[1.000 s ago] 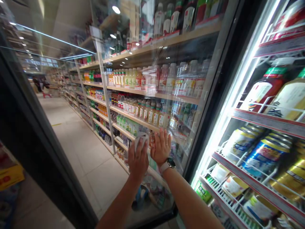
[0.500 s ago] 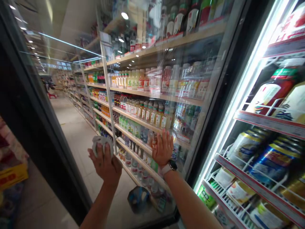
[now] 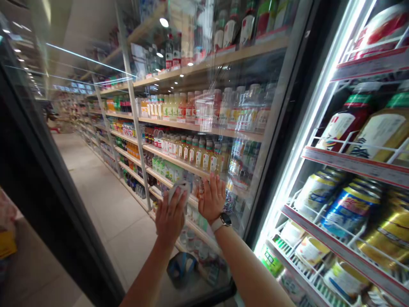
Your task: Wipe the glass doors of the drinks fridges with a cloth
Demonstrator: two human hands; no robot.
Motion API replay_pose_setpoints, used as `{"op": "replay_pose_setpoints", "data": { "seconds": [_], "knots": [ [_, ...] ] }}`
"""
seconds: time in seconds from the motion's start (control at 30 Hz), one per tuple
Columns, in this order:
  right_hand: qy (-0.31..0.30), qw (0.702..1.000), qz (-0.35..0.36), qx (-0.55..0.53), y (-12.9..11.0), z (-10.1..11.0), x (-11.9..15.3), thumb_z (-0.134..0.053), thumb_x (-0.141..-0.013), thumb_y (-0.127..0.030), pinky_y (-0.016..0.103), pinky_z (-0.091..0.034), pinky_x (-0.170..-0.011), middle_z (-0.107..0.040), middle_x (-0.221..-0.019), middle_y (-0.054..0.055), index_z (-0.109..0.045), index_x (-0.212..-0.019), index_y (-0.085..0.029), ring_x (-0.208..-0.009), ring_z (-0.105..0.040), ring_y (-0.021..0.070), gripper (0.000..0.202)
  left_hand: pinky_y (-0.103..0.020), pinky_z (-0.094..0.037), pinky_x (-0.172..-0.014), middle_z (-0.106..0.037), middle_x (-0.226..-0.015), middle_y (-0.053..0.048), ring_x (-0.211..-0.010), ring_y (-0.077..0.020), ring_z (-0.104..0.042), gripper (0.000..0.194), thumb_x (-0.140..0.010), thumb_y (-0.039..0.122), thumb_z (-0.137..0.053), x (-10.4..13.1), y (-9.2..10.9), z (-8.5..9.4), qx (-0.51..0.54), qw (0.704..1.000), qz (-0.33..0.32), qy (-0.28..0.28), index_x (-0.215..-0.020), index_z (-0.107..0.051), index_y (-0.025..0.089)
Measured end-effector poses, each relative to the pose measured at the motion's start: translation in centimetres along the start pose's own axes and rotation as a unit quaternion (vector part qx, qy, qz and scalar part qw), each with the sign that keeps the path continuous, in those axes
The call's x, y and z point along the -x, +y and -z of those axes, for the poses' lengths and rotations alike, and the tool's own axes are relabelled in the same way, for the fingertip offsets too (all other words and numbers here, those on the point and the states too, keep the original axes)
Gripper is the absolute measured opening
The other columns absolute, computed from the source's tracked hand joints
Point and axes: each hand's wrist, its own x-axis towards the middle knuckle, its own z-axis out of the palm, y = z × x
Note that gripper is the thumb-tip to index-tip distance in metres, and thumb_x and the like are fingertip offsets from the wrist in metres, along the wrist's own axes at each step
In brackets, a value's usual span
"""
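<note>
- Where the glass gives a view through, from 9 to 1 o'clock, shelves (image 3: 252,52) of drinks run back along an aisle.
- At 3 o'clock, a lit fridge (image 3: 354,164) holds bottles (image 3: 337,123), with cans (image 3: 349,207) on the level below.
- The dark-framed door (image 3: 57,192) spans the view from 9 o'clock to 1 o'clock, its glass facing both hands.
- At 6 o'clock, seen through the glass, a dark tub (image 3: 172,275) sits on the floor; its blue contents are unclear.
- The left hand (image 3: 171,215), at 7 o'clock, lays its fingers over a cloth, gripping it at the glass.
- The right hand (image 3: 212,198), at 6 o'clock, is flat toward the glass, fingers spread; it appears to touch it.
- The cloth (image 3: 184,186) lies at 1 o'clock from the left hand, under its fingertips.
- A watch (image 3: 226,219) is on the right wrist.
</note>
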Motion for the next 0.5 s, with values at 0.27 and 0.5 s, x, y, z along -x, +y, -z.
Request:
{"op": "replay_pose_setpoints", "data": {
  "seconds": [0.27,0.5],
  "knots": [
    [0.006,1.0,0.015,-0.002,0.1,-0.1,0.3,-0.039,-0.083,-0.02,0.056,-0.032,-0.111,-0.047,-0.146,0.017,-0.032,-0.151,-0.012,-0.141,-0.035,0.0311,0.068,-0.062,-0.025,-0.117,-0.039,-0.153,-0.016,-0.147,-0.0342,-0.023,0.058,-0.091,0.022,-0.044,0.4,-5.6,3.3,-0.018,0.981,0.177,0.079,-0.149,-0.038,0.018],
    [0.003,1.0,-0.007,0.001,-0.5,0.0,-0.1,-0.037,-0.085,-0.018,0.054,-0.031,-0.111,-0.05,-0.144,0.017,-0.031,-0.151,-0.013,-0.141,-0.036,0.0292,0.066,-0.052,-0.026,-0.12,-0.042,-0.151,-0.012,-0.148,-0.0283,-0.02,0.058,-0.094,0.018,-0.043,-1.5,2.9,-1.0,0.032,0.993,0.109,0.04,-0.151,-0.032,0.022]
  ]
}}
